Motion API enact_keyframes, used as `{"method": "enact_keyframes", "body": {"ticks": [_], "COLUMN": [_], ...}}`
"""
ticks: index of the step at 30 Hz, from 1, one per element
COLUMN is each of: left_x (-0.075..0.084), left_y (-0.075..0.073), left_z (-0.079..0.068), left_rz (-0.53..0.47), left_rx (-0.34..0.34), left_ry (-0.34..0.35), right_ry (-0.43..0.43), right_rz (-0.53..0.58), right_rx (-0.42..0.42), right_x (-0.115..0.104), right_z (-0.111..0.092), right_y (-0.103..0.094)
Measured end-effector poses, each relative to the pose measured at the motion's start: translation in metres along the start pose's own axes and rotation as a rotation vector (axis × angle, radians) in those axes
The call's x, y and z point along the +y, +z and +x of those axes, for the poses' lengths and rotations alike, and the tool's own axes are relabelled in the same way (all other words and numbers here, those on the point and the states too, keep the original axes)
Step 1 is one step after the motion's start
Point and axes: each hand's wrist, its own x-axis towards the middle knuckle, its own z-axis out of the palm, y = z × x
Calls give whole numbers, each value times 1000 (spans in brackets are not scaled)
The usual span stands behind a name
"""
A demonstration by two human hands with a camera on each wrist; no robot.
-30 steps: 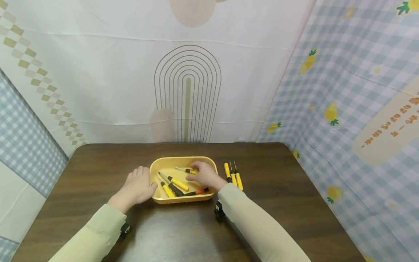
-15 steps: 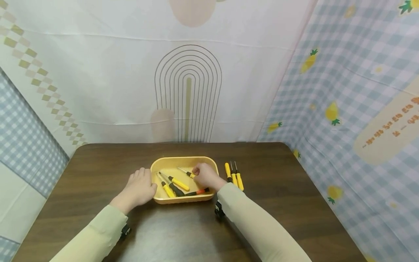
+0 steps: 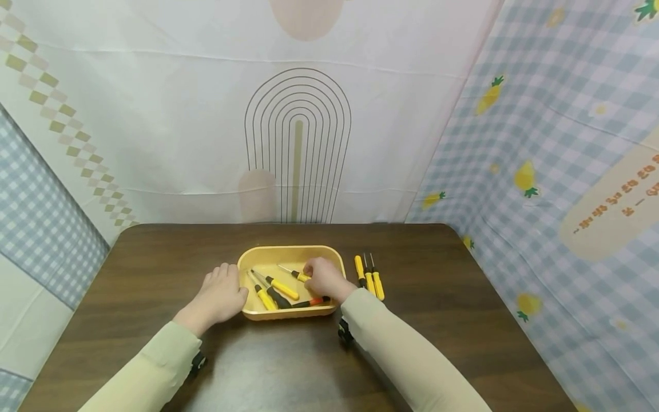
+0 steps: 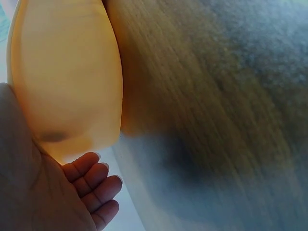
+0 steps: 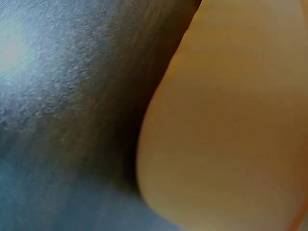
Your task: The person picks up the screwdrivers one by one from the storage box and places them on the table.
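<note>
Grips a driver (image 3: 301, 276) in the tray (image 3: 288, 248) with the right hand (image 3: 324, 277) and rests the left hand (image 3: 221, 292), loose-fingered, against the tray's left end, seemingly partway along, with three drivers (image 3: 368, 281) right of the tray and four others (image 3: 284, 289) inside.

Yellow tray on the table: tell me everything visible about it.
The yellow tray is shallow and open-topped, a rounded rectangle with a thin rim; it looks like plastic. It sits upright on the dark wood-grain table, long side running left to right. At least five tools lie inside it. The person's left grip rests against its left end. The right grip is inside, at the right end; whether that arm touches the rim can't be told.
</note>
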Motion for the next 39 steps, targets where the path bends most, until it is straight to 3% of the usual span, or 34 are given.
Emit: {"method": "enact_keyframes", "body": {"ticks": [3,6,19,31,39], "left_x": [1,0,3,0,4], "left_y": [-1,-1,0,0,-2], "left_z": [-1,-1,0,-1,-1], "left_rz": [-5,-9,-8,-24,-32], "left_rx": [4,3,2,0,-2], "left_ry": [1,0,1,-11,-10], "right_ry": [21,30,34,-13,-49], "right_rz": [-79,-84,17,93,160], "right_rx": [-14,-20,-20,65,109], "right_x": [-3,-4,-5,-10,5], "right_z": [-1,-2,-6,-12,-21], "right_y": [0,2,3,-27,-50]}}
